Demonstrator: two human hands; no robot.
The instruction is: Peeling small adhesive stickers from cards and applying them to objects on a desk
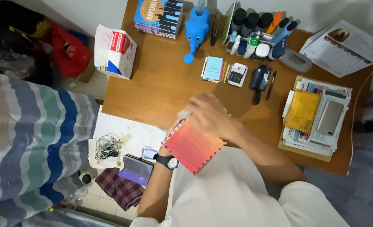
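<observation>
A small box with a red-orange gradient side and notched edges (192,145) is held above the near edge of the wooden desk (161,90). My left hand (169,136), with a black wristwatch (168,161) on its wrist, grips the box from the left and is mostly hidden behind it. My right hand (209,115) reaches across over the box's top with fingers curled on its upper edge. A small pale object shows at my right fingertips, too blurred to identify.
On the desk stand a blue elephant-shaped watering can (196,29), a colourful box (159,17), card stacks (213,68), a black pen (271,85), bottles and markers (258,31), a paper pile with a phone (329,117), a calendar (346,46). A striped bed (31,134) lies left.
</observation>
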